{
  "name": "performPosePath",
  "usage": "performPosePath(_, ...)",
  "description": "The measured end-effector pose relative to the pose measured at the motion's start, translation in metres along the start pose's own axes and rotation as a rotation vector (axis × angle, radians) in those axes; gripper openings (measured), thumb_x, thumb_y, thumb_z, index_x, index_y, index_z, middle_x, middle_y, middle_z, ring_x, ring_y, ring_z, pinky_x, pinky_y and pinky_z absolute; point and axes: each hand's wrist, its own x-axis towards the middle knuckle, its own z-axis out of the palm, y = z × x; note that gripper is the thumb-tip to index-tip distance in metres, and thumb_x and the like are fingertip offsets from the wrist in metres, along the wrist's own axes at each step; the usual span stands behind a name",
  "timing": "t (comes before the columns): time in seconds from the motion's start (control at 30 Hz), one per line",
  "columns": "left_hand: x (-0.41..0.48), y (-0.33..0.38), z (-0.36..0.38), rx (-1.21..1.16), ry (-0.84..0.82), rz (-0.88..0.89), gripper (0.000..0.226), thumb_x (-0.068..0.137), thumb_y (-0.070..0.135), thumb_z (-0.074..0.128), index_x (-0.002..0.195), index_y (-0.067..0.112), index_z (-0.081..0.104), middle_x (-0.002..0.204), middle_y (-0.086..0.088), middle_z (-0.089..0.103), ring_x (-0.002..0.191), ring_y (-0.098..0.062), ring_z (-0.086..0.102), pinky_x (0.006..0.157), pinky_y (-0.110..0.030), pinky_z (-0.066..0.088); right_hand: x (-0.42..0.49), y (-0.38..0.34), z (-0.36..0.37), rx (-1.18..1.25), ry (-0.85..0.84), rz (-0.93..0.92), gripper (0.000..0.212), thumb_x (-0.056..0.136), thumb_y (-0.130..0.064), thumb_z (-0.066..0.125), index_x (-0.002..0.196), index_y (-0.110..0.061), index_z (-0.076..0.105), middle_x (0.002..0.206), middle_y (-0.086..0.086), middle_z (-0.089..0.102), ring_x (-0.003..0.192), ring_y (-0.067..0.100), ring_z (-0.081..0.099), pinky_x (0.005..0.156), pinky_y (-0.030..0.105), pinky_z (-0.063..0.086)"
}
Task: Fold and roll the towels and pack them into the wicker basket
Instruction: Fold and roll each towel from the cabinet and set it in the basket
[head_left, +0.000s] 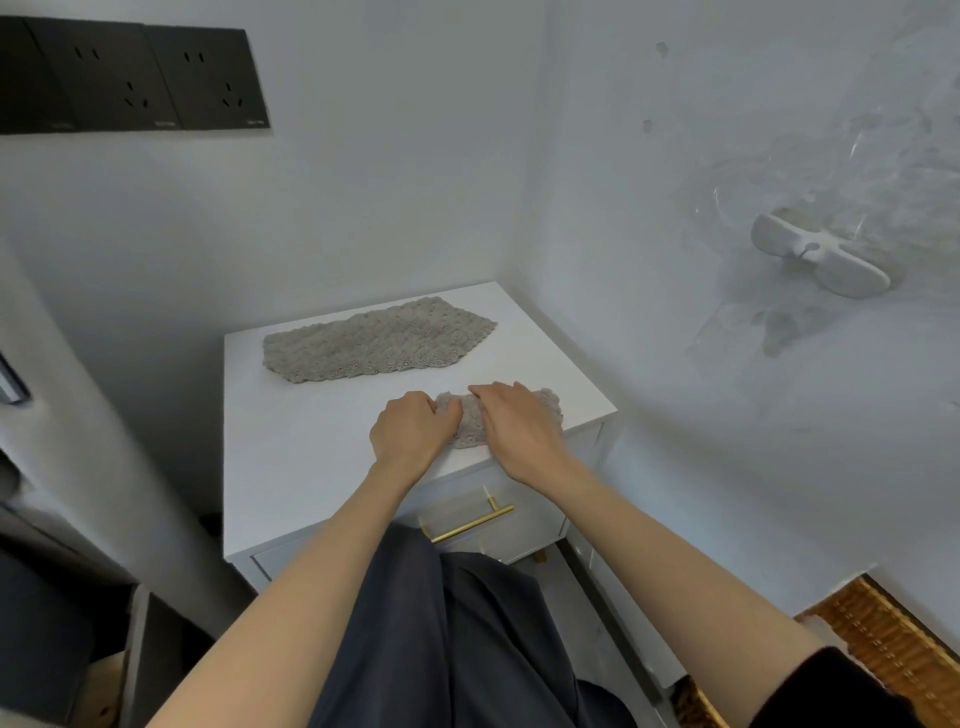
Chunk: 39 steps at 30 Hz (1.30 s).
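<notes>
Currently both hands are working the near towel (471, 422), a small grey bunched or partly rolled piece sitting at the front edge of the white cabinet top (311, 441), toward its front right corner.

Left hand (413, 431): fingers are curling tight into the towel's left end, knuckles up, gripping it.

Right hand (522, 426): lying across the towel's top and right part, fingers pointing left toward the other hand, only slightly bent. The thumb is hidden, so I cannot tell whether it is pinching or just pressing down. The towel's right end is showing past this hand.

The two hands are nearly touching over the towel's middle.

The far towel (374, 340) is lying flat along the back edge of the top, same grey knit texture, long side running left to right, right end tapering to a point. It is well apart from the near towel, with bare top between them.

The wicker basket (893, 639) is sitting on the floor to the right of the cabinet, below its front right corner, only partly in frame. Its contents are not showing.

A brass drawer handle (470, 525) is showing just below the front edge. Black wall sockets (130, 78) are mounted above the back left corner.
</notes>
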Motion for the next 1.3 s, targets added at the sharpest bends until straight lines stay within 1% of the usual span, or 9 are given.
performPosePath(0.13,-0.001,-0.002,0.001,0.001,0.014,0.011,0.045,0.087,0.047,0.050,0.058,0.014,0.049,0.054,0.004,0.048,0.060,-0.021,0.053,0.049,-0.025,0.028,-0.011,0.021,0.000,-0.084,0.034,0.000,0.042,0.104,-0.030,0.027,0.138,-0.015,0.046,0.134,0.004,0.054,0.122,0.021,0.048,0.108,0.032,0.028)
performPosePath(0.37,0.005,-0.009,0.004,-0.005,-0.011,0.031,0.046,0.090,0.054,0.048,0.106,0.013,0.058,0.105,-0.002,0.060,0.094,-0.020,0.058,0.072,-0.031,0.044,-0.019,0.042,-0.003,-0.025,-0.035,0.025,0.039,0.104,-0.020,0.024,0.137,-0.010,0.043,0.129,0.008,0.048,0.114,0.025,0.043,0.097,0.035,0.036)
performPosePath(0.47,0.006,-0.009,0.004,-0.033,-0.084,0.048,0.051,0.093,0.051,0.045,0.102,0.004,0.062,0.109,-0.018,0.060,0.097,-0.032,0.059,0.082,-0.040,0.048,-0.015,0.039,-0.005,-0.113,-0.060,0.051,0.037,0.103,-0.022,0.027,0.135,-0.011,0.044,0.126,0.010,0.046,0.109,0.026,0.042,0.087,0.035,0.038)
performPosePath(0.57,0.005,-0.004,-0.001,-0.006,-0.153,0.057,0.047,0.097,0.046,0.041,0.070,0.008,0.052,0.105,-0.027,0.061,0.096,-0.039,0.058,0.084,-0.043,0.046,-0.003,0.034,-0.015,-0.195,-0.183,0.088,0.037,0.101,-0.026,0.031,0.130,-0.010,0.045,0.124,0.012,0.045,0.111,0.028,0.039,0.085,0.037,0.034)
performPosePath(0.67,0.003,0.001,-0.005,-0.014,-0.209,0.043,0.037,0.100,0.042,0.037,0.088,0.009,0.048,0.098,-0.012,0.061,0.096,-0.032,0.056,0.088,-0.041,0.040,0.004,0.028,-0.028,-0.095,-0.289,0.175,0.038,0.094,-0.031,0.038,0.124,-0.011,0.048,0.121,0.012,0.045,0.113,0.028,0.037,0.086,0.039,0.031)
performPosePath(0.77,-0.005,0.004,-0.010,-0.258,-0.267,0.057,0.025,0.100,0.035,0.041,0.098,0.010,0.043,0.085,0.001,0.050,0.086,-0.023,0.049,0.078,-0.034,0.040,-0.002,0.023,-0.041,-0.039,-0.330,0.229,0.035,0.090,-0.036,0.044,0.116,-0.013,0.049,0.114,0.010,0.046,0.111,0.028,0.039,0.085,0.040,0.031)
performPosePath(0.97,-0.032,0.026,-0.017,-0.598,-0.321,0.124,0.017,0.098,0.029,0.049,0.098,0.013,0.042,0.082,-0.008,0.049,0.068,-0.016,0.043,0.065,-0.028,0.041,-0.029,0.021,-0.070,-0.082,-0.345,0.168,0.014,0.093,-0.027,0.036,0.098,-0.015,0.039,0.082,0.000,0.050,0.085,0.020,0.046,0.101,0.041,0.027)
performPosePath(1.1,-0.050,0.040,-0.017,-0.647,-0.390,0.172,0.019,0.097,0.028,0.052,0.103,0.013,0.044,0.081,-0.009,0.054,0.068,-0.016,0.046,0.063,-0.028,0.041,-0.059,0.020,-0.092,0.308,-0.440,0.304,0.029,0.094,-0.029,0.041,0.118,-0.019,0.030,0.094,0.007,0.056,0.077,0.019,0.049,0.069,0.031,0.038)
performPosePath(1.3,-0.079,0.060,0.000,-0.692,-0.481,0.190,0.021,0.095,0.029,0.055,0.104,0.013,0.046,0.090,-0.007,0.063,0.070,-0.007,0.056,0.054,-0.015,0.043,-0.110,0.030,-0.088,0.514,-0.294,0.345,0.017,0.094,-0.025,0.045,0.094,-0.027,0.028,0.086,-0.001,0.041,0.071,0.011,0.041,0.059,0.023,0.035)
